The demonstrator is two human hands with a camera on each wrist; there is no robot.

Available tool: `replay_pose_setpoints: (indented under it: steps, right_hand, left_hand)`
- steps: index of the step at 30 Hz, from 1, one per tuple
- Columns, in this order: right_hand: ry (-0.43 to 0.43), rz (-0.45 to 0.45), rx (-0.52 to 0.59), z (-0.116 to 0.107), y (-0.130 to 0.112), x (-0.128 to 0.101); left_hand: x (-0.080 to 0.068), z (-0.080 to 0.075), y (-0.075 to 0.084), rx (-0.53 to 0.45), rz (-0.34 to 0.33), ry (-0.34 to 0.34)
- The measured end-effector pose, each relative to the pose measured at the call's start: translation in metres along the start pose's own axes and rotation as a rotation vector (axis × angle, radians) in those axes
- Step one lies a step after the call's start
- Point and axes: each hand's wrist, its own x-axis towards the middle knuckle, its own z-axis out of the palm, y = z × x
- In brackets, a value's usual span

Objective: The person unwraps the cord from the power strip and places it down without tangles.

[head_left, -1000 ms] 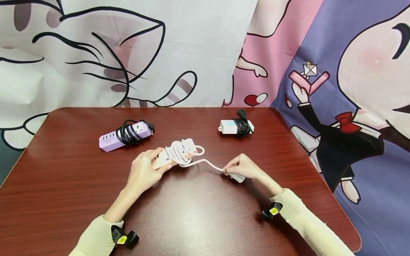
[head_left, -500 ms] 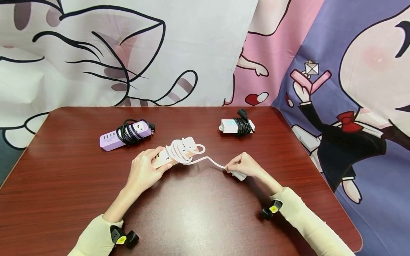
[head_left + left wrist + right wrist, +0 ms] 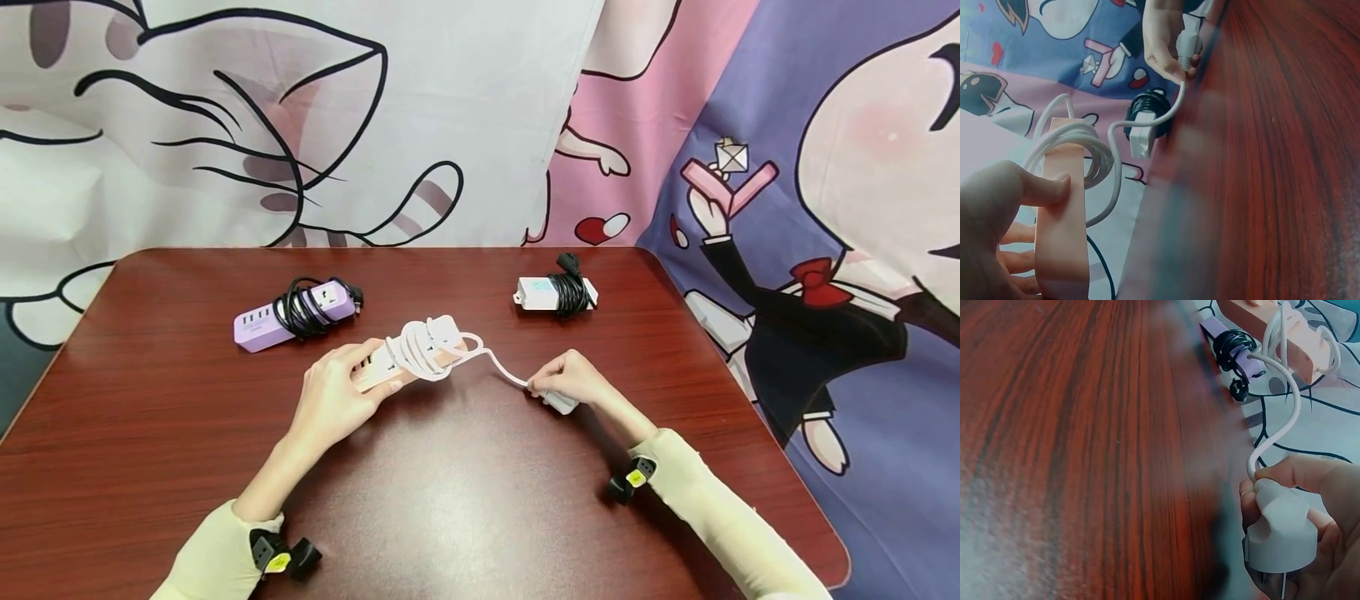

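Currently left hand [image 3: 330, 398] gripped pink power strip [image 3: 386, 367] mid-desk, white cord [image 3: 420, 354] looped loosely round it. Right hand [image 3: 573, 379] fingers pinched plug [image 3: 558, 402]. Risk: slack loops likely slipped off strip's far end if tail was pulled sideways.

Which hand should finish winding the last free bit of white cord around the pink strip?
Likely the right hand: it grips the white plug at the cord's free end, while the left hand holds the pink power strip steady.
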Motion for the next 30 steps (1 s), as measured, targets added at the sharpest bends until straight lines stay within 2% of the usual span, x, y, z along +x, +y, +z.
replay_pose_setpoints:
  steps: [1,12,19,30]
  right_hand:
    - [0.0,0.009,0.01,0.0,0.006,0.004]
    - [-0.003,0.068,0.07,-0.003,0.008,0.012]
    - [0.014,0.087,0.087,-0.005,0.01,0.017]
    - [0.032,0.071,0.11,-0.01,0.007,0.024]
  left_hand:
    - [0.0,0.0,0.0,0.002,0.001,-0.002]
    - [-0.002,0.002,0.001,0.01,0.01,-0.03]
    - [-0.004,0.003,0.0,0.004,0.005,-0.072]
    - [-0.007,0.006,-0.002,-0.008,0.019,-0.111]
